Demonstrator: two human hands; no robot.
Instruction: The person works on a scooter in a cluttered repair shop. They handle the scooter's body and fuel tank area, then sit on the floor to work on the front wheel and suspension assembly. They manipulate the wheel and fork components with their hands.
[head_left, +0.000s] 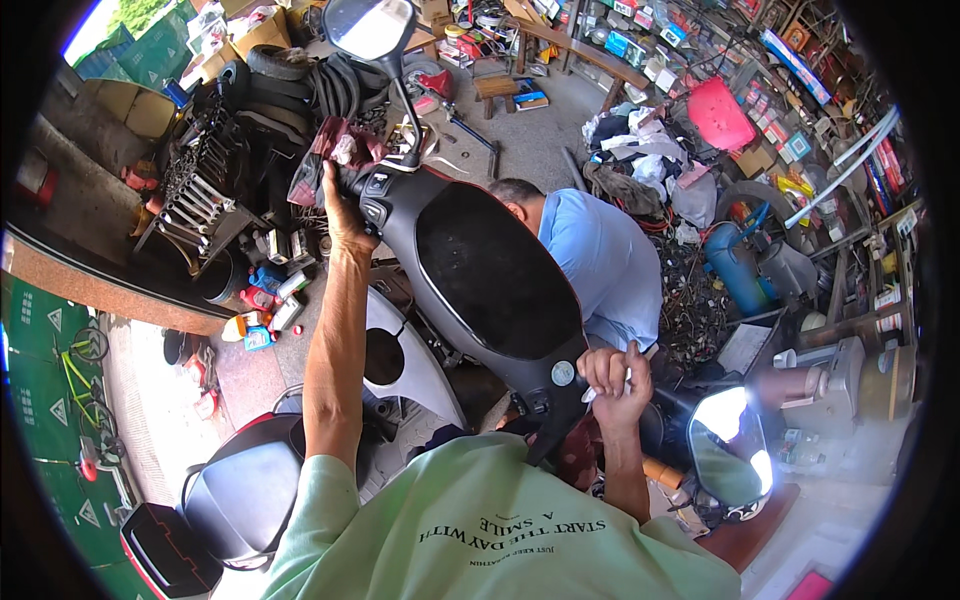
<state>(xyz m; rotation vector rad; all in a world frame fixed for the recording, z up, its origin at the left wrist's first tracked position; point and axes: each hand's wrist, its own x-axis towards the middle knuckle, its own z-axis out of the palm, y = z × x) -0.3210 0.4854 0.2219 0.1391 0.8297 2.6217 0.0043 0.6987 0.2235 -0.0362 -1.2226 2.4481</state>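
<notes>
A motor scooter [497,270] with a dark grey front and a glossy black panel stands across the middle of the view. My left hand [347,212] is closed round its handlebar, beside the switch block [374,200] and a dark red cloth cover [318,168]. Near the other end of the handlebar, my right hand [617,385] is closed, with a small white piece sticking out between the fingers; what it is I cannot make out. One round mirror [366,28] rises past my left hand; another mirror [732,450] sits right of my right hand.
A co-worker in a blue shirt [605,255] bends low just beyond the scooter. Old tyres [280,65] and a rack of wrenches [205,190] stand at left, bottles [262,300] below. A blue tank [735,265] and scattered parts fill the right. A second scooter [240,490] is at lower left.
</notes>
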